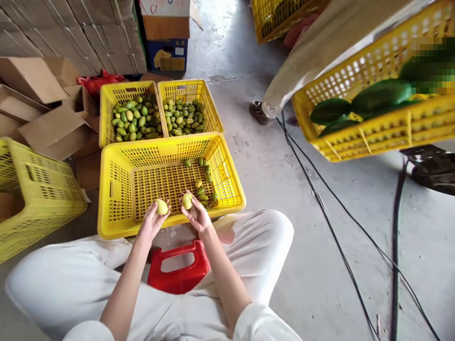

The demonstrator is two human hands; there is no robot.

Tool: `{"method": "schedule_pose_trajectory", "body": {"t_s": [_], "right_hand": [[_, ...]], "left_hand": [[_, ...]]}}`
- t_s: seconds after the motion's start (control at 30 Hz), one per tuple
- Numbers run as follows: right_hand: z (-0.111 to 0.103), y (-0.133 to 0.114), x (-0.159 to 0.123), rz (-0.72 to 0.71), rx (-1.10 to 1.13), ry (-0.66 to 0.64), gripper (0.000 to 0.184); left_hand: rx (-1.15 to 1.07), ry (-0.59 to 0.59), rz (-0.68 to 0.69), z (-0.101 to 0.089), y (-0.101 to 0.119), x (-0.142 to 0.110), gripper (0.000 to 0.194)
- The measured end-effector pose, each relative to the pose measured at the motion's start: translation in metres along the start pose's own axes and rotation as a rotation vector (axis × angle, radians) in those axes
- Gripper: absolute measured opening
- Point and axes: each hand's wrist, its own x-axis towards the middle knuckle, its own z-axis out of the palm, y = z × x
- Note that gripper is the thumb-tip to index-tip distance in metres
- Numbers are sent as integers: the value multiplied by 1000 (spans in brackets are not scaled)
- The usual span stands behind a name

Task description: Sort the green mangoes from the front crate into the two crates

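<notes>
In my left hand rests a pale yellow-green, mango-like fruit, my fingers curled round it. My right hand grips a second mango-like fruit of similar colour. Both hands are over the near side of a large yellow crate. Inside that crate, several small green fruits lie along the right side on the perforated floor. Behind it stand two more yellow crates, the left one and the right one, both holding many green and yellowish fruits.
A red plastic stool shows between my legs. Open cardboard boxes and a tilted yellow crate lie left. At right, a person in light trousers stands by a raised crate of large green fruits. Black cables cross the floor.
</notes>
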Motion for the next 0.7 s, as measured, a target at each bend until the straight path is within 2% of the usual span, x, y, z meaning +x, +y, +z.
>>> {"method": "schedule_pose_trajectory", "body": {"t_s": [0.13, 0.23, 0.37, 0.43, 0.5, 0.6, 0.7], "right_hand": [[-2, 3, 0, 40, 25, -60, 31], [-1, 5, 2, 87, -28, -107, 29], [3, 6, 6, 59, -6, -74, 26], [6, 4, 6, 12, 44, -38, 26], [8, 0, 6, -39, 72, -17, 22], [12, -4, 3, -85, 49, 1, 32], [11, -5, 1, -85, 51, 38, 34]], "left_hand": [[29, -94, -17, 4, -4, -1, 33], [120, -124, -37, 6, -7, -1, 28], [92, -178, -59, 8, -5, -2, 48], [39, -165, -72, 9, -1, -3, 52], [-1, -126, -79, 11, 3, -5, 46], [11, -87, -52, 11, 5, -5, 29], [90, -106, -7, 8, 0, -3, 32]]}}
